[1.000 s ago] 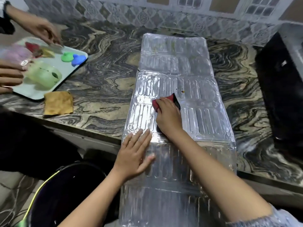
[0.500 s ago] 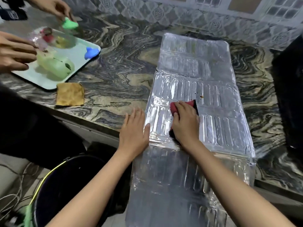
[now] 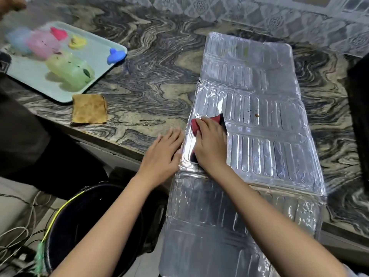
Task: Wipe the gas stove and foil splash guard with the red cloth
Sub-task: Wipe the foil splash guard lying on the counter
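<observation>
The red cloth lies flat on the foil splash guard, near its left edge, pressed under the right hand, whose fingers curl over it. The left hand, spread flat and holding nothing, pins that edge against the marble desk. Wiping the foil seems underway; next, the brown specks farther right likely need the cloth.

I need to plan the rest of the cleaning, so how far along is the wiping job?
Done: nothing I can confirm clean. In hand: the right hand presses the red cloth on the ribbed silver foil splash guard, lying flat on the marble counter; the left hand steadies its edge. Left: brown specks beyond the cloth, plus the stove, not identifiable here.
</observation>
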Available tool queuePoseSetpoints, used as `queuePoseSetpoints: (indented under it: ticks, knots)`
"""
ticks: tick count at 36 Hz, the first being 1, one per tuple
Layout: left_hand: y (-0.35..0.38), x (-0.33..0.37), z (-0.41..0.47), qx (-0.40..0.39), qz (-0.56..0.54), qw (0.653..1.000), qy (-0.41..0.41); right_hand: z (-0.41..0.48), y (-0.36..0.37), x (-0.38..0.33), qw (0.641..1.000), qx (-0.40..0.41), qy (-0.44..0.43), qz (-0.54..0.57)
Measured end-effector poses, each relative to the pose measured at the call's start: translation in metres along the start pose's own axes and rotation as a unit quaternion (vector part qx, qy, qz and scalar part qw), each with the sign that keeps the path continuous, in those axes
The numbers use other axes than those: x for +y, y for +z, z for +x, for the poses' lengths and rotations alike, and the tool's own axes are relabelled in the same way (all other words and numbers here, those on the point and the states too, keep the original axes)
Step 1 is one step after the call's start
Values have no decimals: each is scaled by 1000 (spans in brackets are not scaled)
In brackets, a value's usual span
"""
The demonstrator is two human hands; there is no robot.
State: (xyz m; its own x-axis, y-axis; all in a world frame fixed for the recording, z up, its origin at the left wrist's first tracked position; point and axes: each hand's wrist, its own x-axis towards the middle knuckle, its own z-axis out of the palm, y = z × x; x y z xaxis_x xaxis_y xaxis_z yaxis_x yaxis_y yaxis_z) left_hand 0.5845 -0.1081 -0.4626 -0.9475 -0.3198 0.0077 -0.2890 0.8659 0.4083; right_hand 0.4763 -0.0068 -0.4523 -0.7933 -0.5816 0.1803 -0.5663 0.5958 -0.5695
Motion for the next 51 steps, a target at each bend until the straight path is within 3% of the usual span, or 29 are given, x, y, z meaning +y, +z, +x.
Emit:
queuePoseSetpoints:
  ticks: [15, 22, 28, 40, 51]
  knots:
    - [-1, 4, -4, 24, -19, 1000, -7, 64, 13, 2, 1000, 0, 0, -10]
    - [-6, 36, 22, 83, -106, 983, -121, 76, 11, 12, 999, -25, -19, -22]
    - [16, 39, 28, 15, 18, 993, -112, 72, -8, 24, 998, -51, -30, -28]
    - [12, 42, 29, -13, 30, 994, -100, 28, -68, 97, 992, 32, 105, -57]
    - [14, 40, 31, -29, 56, 993, -97, 31, -117, 167, 965, 98, 221, -104]
